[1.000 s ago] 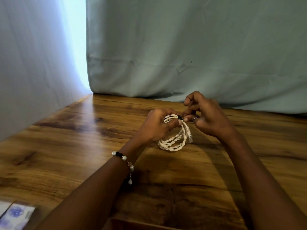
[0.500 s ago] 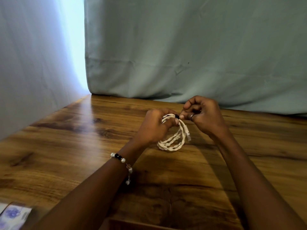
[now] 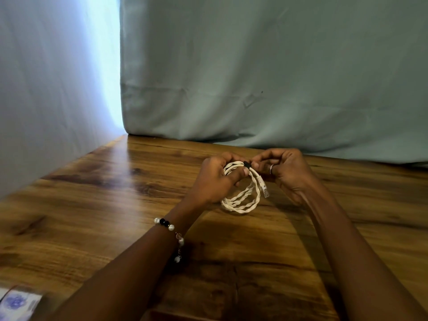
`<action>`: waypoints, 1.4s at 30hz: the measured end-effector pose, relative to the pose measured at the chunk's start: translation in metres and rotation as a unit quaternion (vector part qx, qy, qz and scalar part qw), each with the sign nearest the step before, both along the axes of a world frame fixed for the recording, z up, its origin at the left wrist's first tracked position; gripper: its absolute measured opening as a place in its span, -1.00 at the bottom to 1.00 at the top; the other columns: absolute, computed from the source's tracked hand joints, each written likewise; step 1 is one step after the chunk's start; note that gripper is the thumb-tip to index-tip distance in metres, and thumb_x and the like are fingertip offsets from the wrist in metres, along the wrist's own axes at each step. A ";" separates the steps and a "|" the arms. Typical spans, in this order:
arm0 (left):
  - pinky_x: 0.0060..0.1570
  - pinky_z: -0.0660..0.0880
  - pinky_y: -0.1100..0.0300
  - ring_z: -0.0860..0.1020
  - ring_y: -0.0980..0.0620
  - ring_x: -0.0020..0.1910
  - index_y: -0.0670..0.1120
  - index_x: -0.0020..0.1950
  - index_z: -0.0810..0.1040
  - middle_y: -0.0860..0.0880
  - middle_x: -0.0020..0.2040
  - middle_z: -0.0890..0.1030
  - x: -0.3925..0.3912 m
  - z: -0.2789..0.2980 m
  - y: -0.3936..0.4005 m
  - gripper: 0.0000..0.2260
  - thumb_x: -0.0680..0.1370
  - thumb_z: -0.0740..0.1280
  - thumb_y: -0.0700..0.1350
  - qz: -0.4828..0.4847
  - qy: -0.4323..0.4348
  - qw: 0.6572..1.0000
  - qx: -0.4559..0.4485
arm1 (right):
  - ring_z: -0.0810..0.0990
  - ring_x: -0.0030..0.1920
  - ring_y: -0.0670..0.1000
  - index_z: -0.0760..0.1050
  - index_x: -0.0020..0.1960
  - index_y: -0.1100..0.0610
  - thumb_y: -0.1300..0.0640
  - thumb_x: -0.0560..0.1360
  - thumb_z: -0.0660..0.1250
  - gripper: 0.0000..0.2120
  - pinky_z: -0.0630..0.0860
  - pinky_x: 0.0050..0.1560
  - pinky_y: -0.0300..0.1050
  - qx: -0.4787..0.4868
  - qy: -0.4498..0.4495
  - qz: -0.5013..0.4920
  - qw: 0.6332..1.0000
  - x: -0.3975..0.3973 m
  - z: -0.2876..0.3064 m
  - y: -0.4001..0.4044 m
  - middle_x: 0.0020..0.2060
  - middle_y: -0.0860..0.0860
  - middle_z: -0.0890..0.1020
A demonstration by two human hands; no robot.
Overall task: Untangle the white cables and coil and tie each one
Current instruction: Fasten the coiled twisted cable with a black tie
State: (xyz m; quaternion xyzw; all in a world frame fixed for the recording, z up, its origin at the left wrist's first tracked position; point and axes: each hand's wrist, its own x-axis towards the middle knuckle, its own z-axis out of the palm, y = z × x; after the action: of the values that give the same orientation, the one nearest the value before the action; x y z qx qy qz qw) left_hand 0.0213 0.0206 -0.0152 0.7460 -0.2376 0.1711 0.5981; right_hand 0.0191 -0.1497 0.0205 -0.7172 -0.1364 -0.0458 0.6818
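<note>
A white cable (image 3: 240, 201) is wound into a small twisted coil, held just above the wooden table (image 3: 115, 205). My left hand (image 3: 214, 181) grips the coil's upper left side, thumb across the strands. My right hand (image 3: 287, 172), with a ring on one finger, pinches a small black tie (image 3: 246, 163) at the top of the coil. A clear plug end (image 3: 264, 189) hangs down on the coil's right side. No other cable is in view.
A grey-green cloth (image 3: 254, 77) hangs behind the table and a pale cloth (image 3: 46, 89) closes off the left. A printed white-and-blue packet (image 3: 16, 304) lies at the near left corner. A beaded bracelet (image 3: 171, 230) sits on my left wrist.
My right hand's fingers have curled in from a raised pinch and closed tighter on the black tie. The coil and my left hand have barely shifted.
</note>
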 end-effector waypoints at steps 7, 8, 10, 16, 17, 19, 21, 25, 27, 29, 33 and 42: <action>-0.34 0.50 0.27 0.56 0.20 -0.40 -0.16 0.00 0.53 -0.03 -0.24 0.66 0.001 -0.002 0.003 -0.83 0.46 0.46 -0.24 0.020 -0.056 0.997 0.050 | 0.68 -0.23 0.07 0.67 -0.35 0.16 0.30 0.12 0.49 -0.88 0.65 -0.05 -0.02 -0.010 -0.021 -0.002 1.000 0.000 -0.002 -0.001 -0.32 0.11 0.70; -0.34 0.48 0.31 0.54 0.24 -0.40 -0.16 0.00 0.54 0.05 -0.25 0.64 0.000 -0.002 0.003 -0.83 0.46 0.46 -0.23 0.027 -0.072 0.995 0.066 | 0.67 -0.23 0.08 0.66 -0.35 0.17 0.30 0.12 0.49 -0.88 0.65 -0.05 -0.01 -0.018 -0.022 0.003 1.000 0.000 -0.002 -0.001 -0.32 0.11 0.70; -0.34 0.43 0.37 0.53 0.27 -0.37 -0.16 0.00 0.54 0.13 -0.25 0.61 -0.001 -0.003 0.002 -0.83 0.46 0.46 -0.22 0.036 -0.088 0.992 0.081 | 0.67 -0.23 0.10 0.66 -0.35 0.18 0.32 0.12 0.49 -0.88 0.65 -0.07 0.00 -0.025 -0.015 0.011 1.000 0.000 -0.001 -0.001 -0.32 0.13 0.69; -0.23 0.56 0.13 0.62 0.10 -0.25 -0.11 -0.01 0.55 0.00 -0.18 0.67 -0.003 -0.003 -0.003 -0.84 0.46 0.45 -0.13 0.015 -0.096 0.993 0.061 | 0.69 -0.27 0.05 0.64 -0.35 0.26 0.43 0.19 0.40 -0.88 0.62 -0.27 -0.16 0.066 0.050 0.053 0.995 0.001 -0.001 -0.006 -0.33 0.15 0.68; -0.19 0.58 0.02 0.64 0.02 -0.22 -0.10 -0.01 0.55 -0.03 -0.17 0.68 -0.002 -0.003 -0.004 -0.84 0.46 0.44 -0.11 0.007 -0.087 0.995 0.048 | 0.69 -0.28 0.05 0.63 -0.34 0.28 0.44 0.20 0.38 -0.88 0.62 -0.28 -0.17 0.079 0.055 0.056 0.994 0.001 -0.001 -0.006 -0.33 0.15 0.68; -0.14 0.57 -0.16 0.65 -0.12 -0.18 -0.09 -0.01 0.54 -0.09 -0.17 0.68 -0.001 -0.004 -0.004 -0.83 0.45 0.43 -0.09 -0.001 -0.070 0.997 0.020 | 0.69 -0.28 0.05 0.64 -0.32 0.29 0.43 0.24 0.35 -0.88 0.61 -0.29 -0.19 0.103 0.064 0.065 0.990 0.002 -0.001 -0.008 -0.31 0.16 0.69; -0.13 0.55 -0.22 0.65 -0.16 -0.17 -0.08 -0.01 0.54 -0.11 -0.16 0.68 0.001 -0.003 -0.002 -0.82 0.45 0.42 -0.08 -0.001 -0.062 0.998 0.004 | 0.70 -0.26 0.06 0.65 -0.29 0.31 0.41 0.28 0.33 -0.87 0.61 -0.29 -0.18 0.123 0.072 0.079 0.987 0.002 -0.001 -0.008 -0.28 0.18 0.69; -0.18 0.58 -0.06 0.64 -0.07 -0.21 -0.12 -0.01 0.54 -0.07 -0.17 0.68 0.001 -0.002 -0.001 -0.82 0.45 0.44 -0.09 0.009 -0.075 0.996 0.039 | 0.70 -0.20 0.06 0.65 -0.18 0.29 0.41 0.26 0.37 -0.84 0.63 -0.23 -0.15 0.113 0.070 0.081 0.988 0.004 -0.003 -0.010 -0.23 0.17 0.70; -0.21 0.55 0.08 0.63 -0.01 -0.23 -0.14 -0.01 0.54 -0.06 -0.18 0.67 0.000 -0.002 -0.001 -0.84 0.47 0.45 -0.15 0.012 -0.082 0.995 0.048 | 0.70 -0.21 0.05 0.60 -0.06 0.28 0.42 0.25 0.39 -0.73 0.63 -0.24 -0.15 0.107 0.070 0.091 0.988 0.004 -0.003 -0.011 -0.24 0.16 0.69; -0.22 0.55 0.10 0.63 0.03 -0.23 -0.14 0.00 0.54 -0.05 -0.17 0.67 -0.002 -0.002 -0.001 -0.84 0.48 0.43 -0.13 0.018 -0.092 0.994 0.061 | 0.69 -0.24 0.03 0.55 -0.01 0.28 0.41 0.25 0.40 -0.68 0.63 -0.25 -0.15 0.105 0.073 0.096 0.987 0.003 -0.002 -0.011 -0.27 0.14 0.68; -0.16 0.54 0.18 0.62 0.12 -0.16 -0.14 0.05 0.52 0.01 -0.11 0.66 -0.005 0.000 -0.004 -0.83 0.51 0.40 -0.12 0.028 -0.122 0.988 0.090 | 0.68 -0.31 0.00 0.53 -0.06 0.28 0.39 0.23 0.40 -0.71 0.62 -0.29 -0.16 0.115 0.077 0.084 0.987 0.002 -0.002 -0.008 -0.34 0.10 0.67; -0.10 0.57 -0.18 0.66 -0.11 -0.15 -0.10 0.02 0.51 -0.11 -0.13 0.68 0.001 -0.003 -0.004 -0.80 0.45 0.39 -0.08 0.015 -0.062 0.998 0.024 | 0.70 -0.20 0.06 0.55 0.00 0.33 0.37 0.28 0.39 -0.72 0.64 -0.22 -0.12 0.152 0.085 0.079 0.982 0.005 -0.004 -0.005 -0.20 0.18 0.69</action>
State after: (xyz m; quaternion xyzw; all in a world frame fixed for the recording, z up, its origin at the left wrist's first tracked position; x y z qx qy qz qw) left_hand 0.0224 0.0170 -0.0183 0.7514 -0.2674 0.2199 0.5617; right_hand 0.0246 -0.1543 0.0161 -0.5933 -0.1257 0.0489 0.7936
